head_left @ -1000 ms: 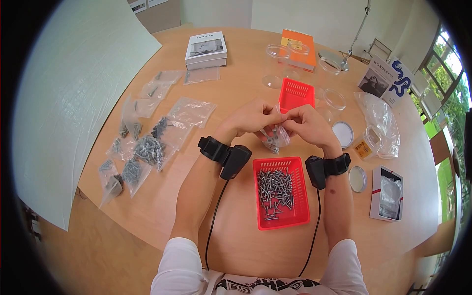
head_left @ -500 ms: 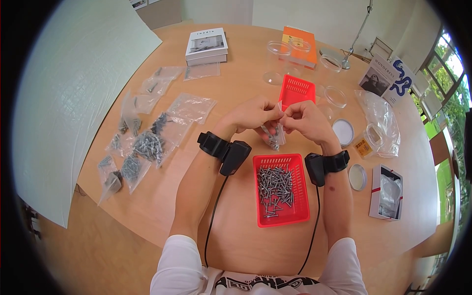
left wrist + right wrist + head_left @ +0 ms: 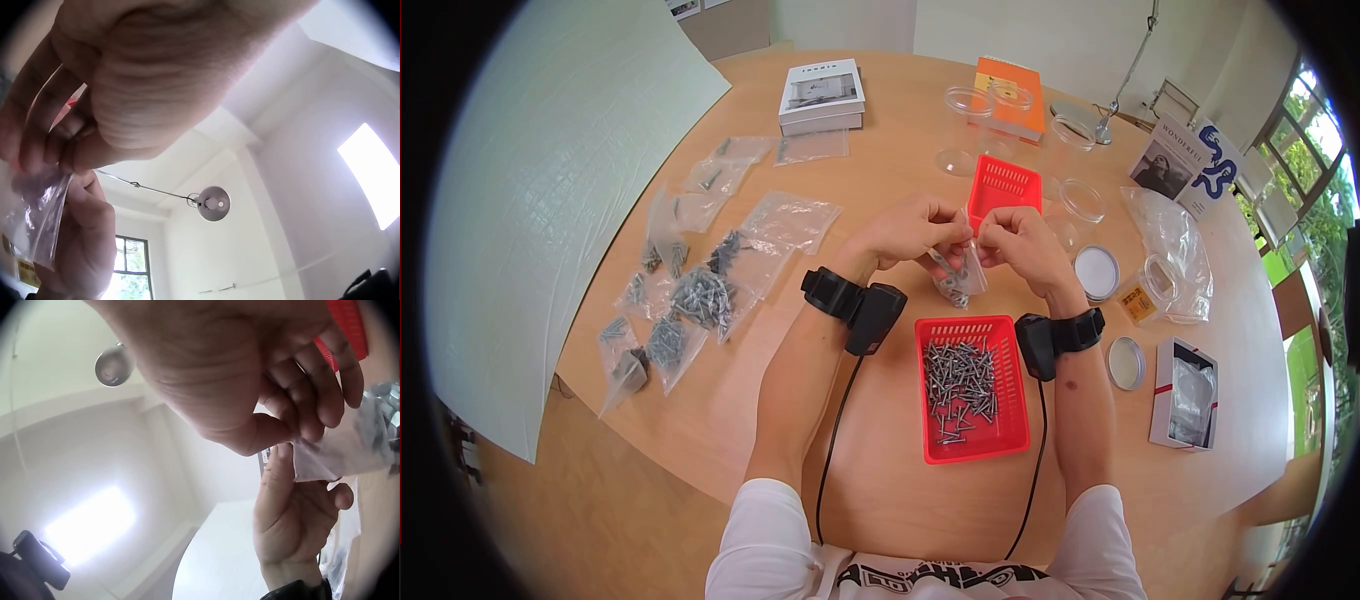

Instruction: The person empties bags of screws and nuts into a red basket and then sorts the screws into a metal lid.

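A small clear plastic bag (image 3: 972,278) with grey metal hardware at its bottom hangs between both hands, above the table. My left hand (image 3: 912,236) pinches its top edge with thumb and fingers; in the left wrist view the left fingers (image 3: 47,134) meet at the plastic. Close beside it, my right hand (image 3: 1028,250) pinches the same edge between thumb and curled forefinger, seen near in the right wrist view. Nearer the body stands a red basket (image 3: 1012,440) with many loose screws (image 3: 960,385). A second red basket (image 3: 1006,180) stands just behind the hands.
Several plastic bags of hardware (image 3: 700,300) lie at the left. Clear jars (image 3: 1080,205), round lids (image 3: 1097,271), a white box (image 3: 1185,400) and a large plastic bag (image 3: 1175,250) sit at the right. Books (image 3: 822,95) and a lamp (image 3: 1103,125) stand at the back.
The fingers have shifted along the bag's top edge, and the right hand's fingers are now more curled, slightly farther from the left. The bag has turned a little; the baskets stay put.
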A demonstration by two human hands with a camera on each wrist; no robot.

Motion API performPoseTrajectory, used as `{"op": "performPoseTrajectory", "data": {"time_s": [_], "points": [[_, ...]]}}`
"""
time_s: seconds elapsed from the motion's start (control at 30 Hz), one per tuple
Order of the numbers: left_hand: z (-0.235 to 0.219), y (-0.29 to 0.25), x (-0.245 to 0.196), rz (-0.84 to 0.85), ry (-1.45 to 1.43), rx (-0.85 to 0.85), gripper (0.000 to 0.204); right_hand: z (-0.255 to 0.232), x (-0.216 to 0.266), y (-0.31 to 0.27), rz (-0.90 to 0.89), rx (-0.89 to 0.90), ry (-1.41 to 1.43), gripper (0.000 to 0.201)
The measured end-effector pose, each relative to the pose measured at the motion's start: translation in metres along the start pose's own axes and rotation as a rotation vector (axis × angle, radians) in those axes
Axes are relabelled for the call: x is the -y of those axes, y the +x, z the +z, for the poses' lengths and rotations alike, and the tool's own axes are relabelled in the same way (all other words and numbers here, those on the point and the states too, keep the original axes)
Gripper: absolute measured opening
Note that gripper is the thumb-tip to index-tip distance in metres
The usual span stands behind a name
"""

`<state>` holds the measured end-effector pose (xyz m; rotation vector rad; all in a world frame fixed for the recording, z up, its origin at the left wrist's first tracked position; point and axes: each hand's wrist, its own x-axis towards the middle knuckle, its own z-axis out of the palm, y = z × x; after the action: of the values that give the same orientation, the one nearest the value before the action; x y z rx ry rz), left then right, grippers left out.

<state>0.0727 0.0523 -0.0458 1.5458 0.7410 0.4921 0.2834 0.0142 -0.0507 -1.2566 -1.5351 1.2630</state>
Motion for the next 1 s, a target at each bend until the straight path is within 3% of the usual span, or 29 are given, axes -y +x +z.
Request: {"op": "performPoseTrajectory", "data": {"time_s": [0.2, 0.47, 0.7, 0.9, 1.0], "points": [[0.001, 0.000, -0.003, -0.047, -0.020, -0.027, 0.026, 0.002, 0.013, -0.009, -0.154, 0.020, -0.234, 0.020], [0.011, -0.005, -0.014, -0.046, 0.122, -0.139, 0.028, 0.004, 0.014, -0.009, -0.057, 0.047, -0.159, 0.021], [0.006, -0.001, -0.005, -0.037, 0.084, -0.122, 0.029, 0.002, 0.010, -0.008, -0.012, 0.067, -0.008, 0.020], [0.005, 0.002, -0.002, -0.045, 0.038, -0.126, 0.029, 0.006, 0.021, -0.012, 0.010, 0.063, -0.164, 0.021], [0.008, 0.001, -0.006, -0.070, 0.096, -0.138, 0.029, 0.007, 0.016, -0.012, -0.073, 0.039, -0.215, 0.020]]}}
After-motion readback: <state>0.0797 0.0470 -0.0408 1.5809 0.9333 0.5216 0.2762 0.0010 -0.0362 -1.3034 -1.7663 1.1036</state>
